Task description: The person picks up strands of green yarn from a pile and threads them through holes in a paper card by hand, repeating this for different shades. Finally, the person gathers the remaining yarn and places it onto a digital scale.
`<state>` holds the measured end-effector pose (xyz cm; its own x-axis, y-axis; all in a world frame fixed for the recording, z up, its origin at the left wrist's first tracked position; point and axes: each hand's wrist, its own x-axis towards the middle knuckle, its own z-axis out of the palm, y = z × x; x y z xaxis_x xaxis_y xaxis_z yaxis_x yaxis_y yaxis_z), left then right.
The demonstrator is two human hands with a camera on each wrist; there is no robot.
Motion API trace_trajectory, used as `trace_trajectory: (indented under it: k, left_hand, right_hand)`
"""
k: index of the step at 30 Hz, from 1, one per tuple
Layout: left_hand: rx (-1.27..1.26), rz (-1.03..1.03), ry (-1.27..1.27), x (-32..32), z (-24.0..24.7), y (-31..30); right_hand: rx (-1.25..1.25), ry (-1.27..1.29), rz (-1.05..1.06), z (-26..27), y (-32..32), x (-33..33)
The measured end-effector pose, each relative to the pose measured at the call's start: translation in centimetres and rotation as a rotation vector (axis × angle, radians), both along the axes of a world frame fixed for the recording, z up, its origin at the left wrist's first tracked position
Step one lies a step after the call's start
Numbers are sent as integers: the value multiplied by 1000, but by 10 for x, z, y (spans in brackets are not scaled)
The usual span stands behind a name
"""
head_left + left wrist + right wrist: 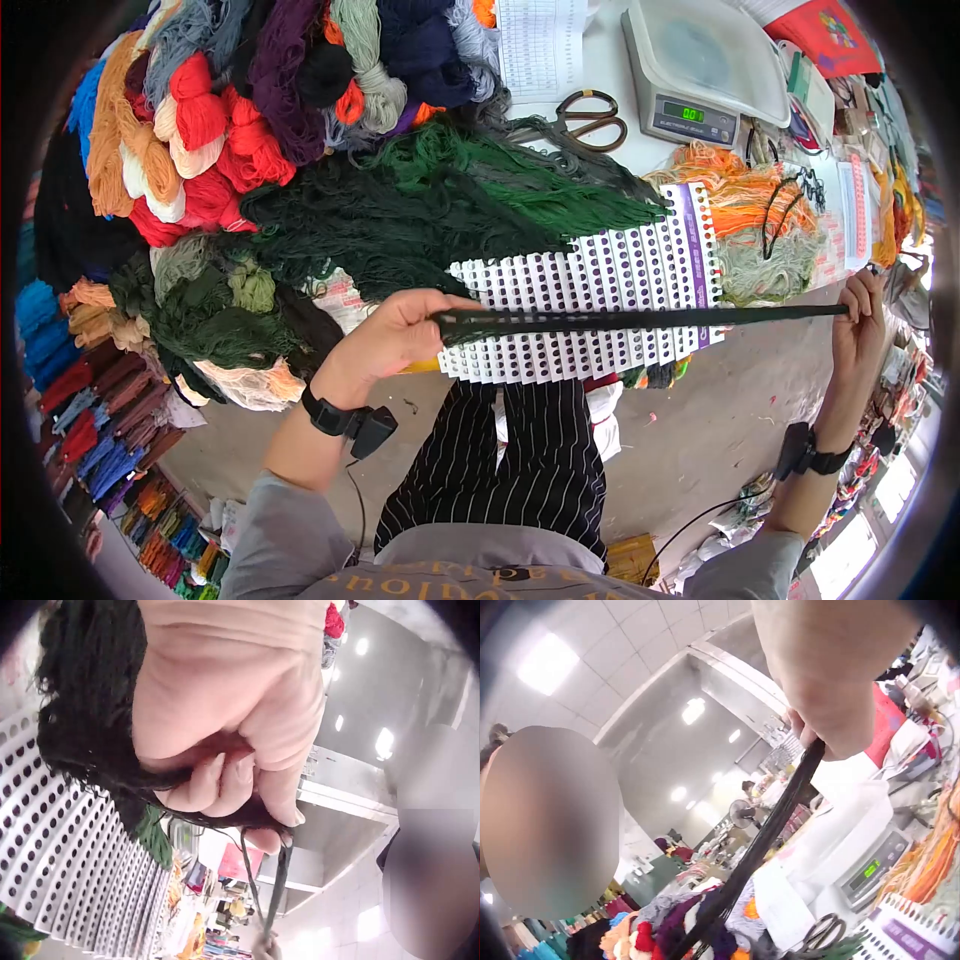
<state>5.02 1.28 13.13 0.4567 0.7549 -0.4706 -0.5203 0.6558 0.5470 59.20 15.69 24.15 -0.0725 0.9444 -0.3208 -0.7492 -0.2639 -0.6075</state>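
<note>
A long skein of dark green, almost black yarn (pixel 640 319) stretches straight between my two hands, above the fanned white punched cards (pixel 560 280). My left hand (pixel 405 325) grips its left end, fingers curled round the strands, as the left wrist view also shows. At the far right, my right hand (pixel 860 312) holds the other end with bent fingers. In the right wrist view the yarn (pixel 757 855) runs slanting down from that hand. Behind the cards lies a heap of loose dark green yarn (pixel 460 190), overlapping their upper edge.
Scissors (pixel 592 122) lie behind the green heap, beside a digital scale (pixel 690 115) with a lit display and a printed sheet (pixel 541 50). Orange yarn (pixel 740 190) is right of the cards. Many coloured skeins (pixel 195 100) pile up at the back left.
</note>
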Motion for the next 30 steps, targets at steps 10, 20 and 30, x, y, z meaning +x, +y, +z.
trace_trajectory:
  k: [10,20,30]
  left_hand:
    - [83,-40,724,-37,-44,-1]
    - [-185,100,210,92,-47,22]
    - [-354,88,134,140,-71,45]
  right_hand:
    - [139,-1006,-578,15,29,214]
    - [305,-1572,448,-122,-56,-140]
    - [192,-1429,552,-202,-60,-222]
